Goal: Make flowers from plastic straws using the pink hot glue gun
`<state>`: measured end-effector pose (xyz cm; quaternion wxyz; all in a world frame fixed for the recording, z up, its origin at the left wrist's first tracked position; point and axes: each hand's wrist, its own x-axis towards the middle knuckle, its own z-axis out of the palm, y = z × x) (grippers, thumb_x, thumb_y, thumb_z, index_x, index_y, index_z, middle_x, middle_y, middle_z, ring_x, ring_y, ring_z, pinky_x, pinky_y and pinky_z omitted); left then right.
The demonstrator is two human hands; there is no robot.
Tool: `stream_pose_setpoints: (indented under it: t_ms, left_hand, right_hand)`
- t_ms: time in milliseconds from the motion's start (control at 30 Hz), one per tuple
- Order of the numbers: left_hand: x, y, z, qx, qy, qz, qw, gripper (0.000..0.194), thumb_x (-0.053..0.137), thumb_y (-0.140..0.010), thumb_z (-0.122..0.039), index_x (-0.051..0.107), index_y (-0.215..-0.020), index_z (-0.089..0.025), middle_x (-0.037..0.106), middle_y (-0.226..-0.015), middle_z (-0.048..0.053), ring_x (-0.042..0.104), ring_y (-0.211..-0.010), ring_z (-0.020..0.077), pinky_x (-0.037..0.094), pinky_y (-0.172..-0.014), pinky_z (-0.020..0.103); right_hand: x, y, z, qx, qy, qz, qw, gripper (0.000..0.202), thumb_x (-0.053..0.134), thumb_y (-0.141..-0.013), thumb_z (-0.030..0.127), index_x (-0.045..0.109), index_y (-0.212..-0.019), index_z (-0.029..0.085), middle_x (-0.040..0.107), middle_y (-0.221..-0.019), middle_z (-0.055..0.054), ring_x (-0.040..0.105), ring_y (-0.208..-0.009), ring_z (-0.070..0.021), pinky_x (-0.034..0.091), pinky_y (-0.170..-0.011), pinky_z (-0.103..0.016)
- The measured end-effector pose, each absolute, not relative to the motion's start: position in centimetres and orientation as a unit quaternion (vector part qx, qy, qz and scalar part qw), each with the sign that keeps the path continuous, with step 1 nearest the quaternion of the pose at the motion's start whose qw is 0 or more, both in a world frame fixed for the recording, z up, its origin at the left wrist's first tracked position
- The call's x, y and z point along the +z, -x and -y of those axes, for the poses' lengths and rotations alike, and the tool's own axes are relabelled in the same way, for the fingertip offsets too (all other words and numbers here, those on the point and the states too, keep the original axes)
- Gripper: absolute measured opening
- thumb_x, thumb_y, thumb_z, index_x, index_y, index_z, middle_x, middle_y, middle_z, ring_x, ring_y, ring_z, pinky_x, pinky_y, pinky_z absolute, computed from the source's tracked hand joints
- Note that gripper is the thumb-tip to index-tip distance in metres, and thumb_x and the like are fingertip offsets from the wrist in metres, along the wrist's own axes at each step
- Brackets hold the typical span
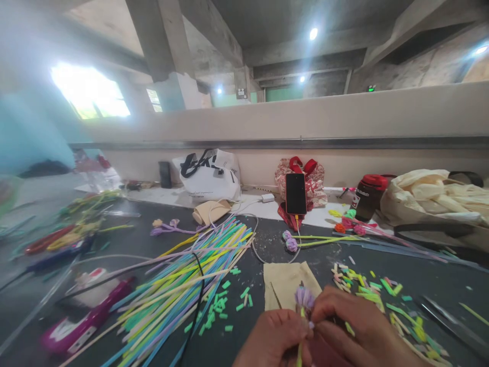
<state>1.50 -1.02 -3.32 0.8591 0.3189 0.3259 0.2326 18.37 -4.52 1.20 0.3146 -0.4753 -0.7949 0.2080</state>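
Note:
My left hand (275, 334) and my right hand (351, 323) meet at the front edge of the view, fingertips pinched together. Between them stands a purple fuzzy flower (304, 296) on a yellow-green pipe-cleaner stem. The left fingers close round the stem just below the bloom; the right fingers pinch at its base, partly hiding what they grip. Behind the flower lies a beige cloth (273, 278). Two more purple flowers (292, 244) on green stems rest beyond it. To the left spreads a heap of coloured pipe cleaners (198, 272).
Short green cuttings (218, 304) lie near the heap, and mixed cuttings (357, 279) at right beside a shiny metal tool (451, 318). A magenta hand-held device (86, 321) is at left. A phone (296, 193), a white bag (209, 178) and a red-lidded jar (369, 196) line the back.

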Motion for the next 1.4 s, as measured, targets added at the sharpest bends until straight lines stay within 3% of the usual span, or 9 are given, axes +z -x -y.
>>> stream_pose_setpoints:
  t_ms: [133, 433, 633, 867, 1100, 1400]
  left_hand:
    - [-3.2, -1.7, 1.2, 0.219, -0.29, -0.304, 0.881, 0.032, 0.072, -0.05, -0.04, 0.062, -0.056, -0.011, 0.056, -0.039, 0.0, 0.046, -0.035, 0.0057, 0.029, -0.041, 0.017]
    - [-2.8, -1.9, 1.5, 0.189, -0.306, -0.352, 0.864, 0.026, 0.065, -0.049, -0.036, 0.063, -0.052, -0.01, 0.053, -0.033, -0.001, 0.041, -0.028, 0.0052, 0.019, -0.033, 0.018]
    - [-1.8, -2.3, 1.7, 0.172, -0.318, -0.364, 0.858, 0.021, 0.063, -0.048, -0.032, 0.061, -0.05, -0.011, 0.051, -0.031, -0.002, 0.04, -0.027, 0.0052, 0.015, -0.031, 0.019]
    - [-2.2, -2.0, 2.0, 0.164, -0.317, -0.341, 0.87, 0.022, 0.062, -0.052, -0.032, 0.062, -0.054, -0.011, 0.055, -0.035, -0.002, 0.044, -0.03, 0.0055, 0.021, -0.032, 0.017]
    - [-2.0, -1.9, 2.1, 0.178, -0.306, -0.326, 0.876, 0.023, 0.064, -0.053, -0.031, 0.063, -0.056, -0.008, 0.056, -0.039, -0.001, 0.046, -0.034, 0.0049, 0.026, -0.035, 0.016]
    - [-2.4, -2.5, 1.8, 0.168, -0.353, -0.356, 0.849, 0.029, 0.068, -0.046, -0.039, 0.061, -0.048, -0.012, 0.049, -0.031, -0.003, 0.037, -0.03, 0.0051, 0.013, -0.035, 0.021]
  right_hand:
    - [2.3, -19.4, 4.3, 0.213, 0.464, 0.797, 0.322, 0.012, 0.05, -0.082, 0.016, 0.058, -0.074, 0.02, 0.063, -0.072, 0.0, 0.059, -0.067, -0.0118, 0.043, -0.061, -0.019]
    - [3.6, -20.7, 2.9, 0.246, 0.422, 0.811, 0.323, 0.011, 0.051, -0.086, 0.021, 0.06, -0.079, 0.019, 0.061, -0.075, 0.0, 0.056, -0.071, -0.013, 0.042, -0.065, -0.022]
    - [3.9, -20.6, 2.6, 0.242, 0.39, 0.851, 0.256, 0.014, 0.05, -0.088, 0.023, 0.061, -0.079, 0.022, 0.058, -0.082, -0.001, 0.054, -0.079, -0.0138, 0.04, -0.07, -0.025]
    - [4.6, -20.0, 3.2, 0.165, 0.403, 0.879, 0.197, 0.018, 0.049, -0.086, 0.018, 0.059, -0.071, 0.021, 0.056, -0.078, 0.001, 0.05, -0.076, -0.0124, 0.036, -0.065, -0.024]
    - [3.4, -19.6, 3.3, 0.07, 0.385, 0.892, 0.226, 0.019, 0.05, -0.078, 0.008, 0.058, -0.067, 0.021, 0.058, -0.075, 0.001, 0.049, -0.07, -0.012, 0.034, -0.059, -0.023]
    - [3.1, -19.5, 2.9, 0.025, 0.381, 0.894, 0.235, 0.018, 0.053, -0.07, 0.003, 0.058, -0.064, 0.019, 0.06, -0.073, 0.001, 0.049, -0.068, -0.012, 0.033, -0.059, -0.024]
